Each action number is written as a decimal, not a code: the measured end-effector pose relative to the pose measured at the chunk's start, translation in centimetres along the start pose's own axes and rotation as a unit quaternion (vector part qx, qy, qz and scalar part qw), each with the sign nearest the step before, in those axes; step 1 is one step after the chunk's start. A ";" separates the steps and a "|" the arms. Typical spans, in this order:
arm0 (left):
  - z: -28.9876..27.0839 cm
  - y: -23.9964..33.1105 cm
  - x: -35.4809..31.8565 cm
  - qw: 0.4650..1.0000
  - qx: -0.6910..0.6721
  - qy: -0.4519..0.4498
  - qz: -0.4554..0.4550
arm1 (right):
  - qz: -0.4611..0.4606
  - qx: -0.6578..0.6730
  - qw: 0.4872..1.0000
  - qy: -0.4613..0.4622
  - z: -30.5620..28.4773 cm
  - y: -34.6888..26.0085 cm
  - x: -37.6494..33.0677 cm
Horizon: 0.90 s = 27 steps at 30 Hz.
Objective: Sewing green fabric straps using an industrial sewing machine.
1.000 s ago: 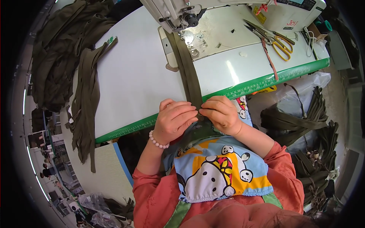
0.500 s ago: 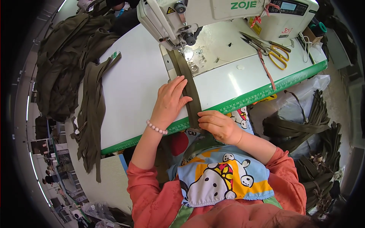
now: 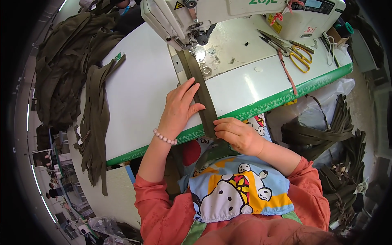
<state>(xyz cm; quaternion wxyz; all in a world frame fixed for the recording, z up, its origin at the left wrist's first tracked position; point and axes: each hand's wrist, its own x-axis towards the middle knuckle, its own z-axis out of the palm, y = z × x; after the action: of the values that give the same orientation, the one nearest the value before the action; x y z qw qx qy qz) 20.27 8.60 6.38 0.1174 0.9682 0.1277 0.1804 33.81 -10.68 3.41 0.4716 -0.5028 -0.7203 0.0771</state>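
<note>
- At the upper left of the frame a heap of olive cloth [image 3: 69, 61] spills off the table [image 3: 139, 94]; its far edge is lost in the dark rim.
- Just right of it, a bundle of olive strips [image 3: 96, 122] hangs over the table's left edge.
- The left hand [image 3: 179, 108] lies flat at centre, fingers spread, pressing the left side of the olive strap [image 3: 200, 92].
- The strap runs from under the sewing machine [image 3: 196, 16] at top centre down to the green table edge; its lower end drops out of sight below the edge.
- The right hand [image 3: 237, 132], fingers curled, pinches the strap at that edge.
- Yellow-handled scissors [image 3: 296, 51] lie at the upper right.
- At the right, more olive straps [image 3: 326, 134] pile up, hard to make out.
</note>
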 end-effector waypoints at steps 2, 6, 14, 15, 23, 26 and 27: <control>0.0 0.0 0.1 1.000 -0.001 -0.001 0.001 | 0.002 -0.001 1.000 -0.004 0.0 0.0 0.0; 0.0 0.0 0.3 1.000 -0.007 -0.004 0.003 | -0.003 -0.004 1.000 -0.016 -0.4 0.1 0.2; -0.2 0.3 0.3 1.000 -0.012 -0.009 -0.003 | 0.001 0.004 1.000 -0.026 -0.5 -0.5 0.6; -0.2 0.3 0.2 1.000 -0.016 -0.018 -0.008 | 0.006 0.002 1.000 -0.027 -0.5 -0.5 0.5; -0.1 0.3 0.1 0.999 -0.018 -0.028 -0.012 | 0.031 0.001 0.999 -0.033 -0.4 -0.8 0.5; -0.1 0.3 0.2 0.999 -0.017 -0.031 -0.010 | 0.038 0.001 0.999 -0.032 -0.4 -0.9 0.6; -0.1 0.3 0.2 0.999 -0.016 -0.034 -0.010 | 0.039 0.001 0.999 -0.033 -0.4 -0.8 0.6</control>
<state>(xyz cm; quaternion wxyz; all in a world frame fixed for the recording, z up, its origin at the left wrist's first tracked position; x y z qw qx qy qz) 20.44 8.40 6.64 0.1389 0.9703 0.1308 0.1485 33.56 -10.74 4.51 0.4448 -0.5271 -0.7153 0.1126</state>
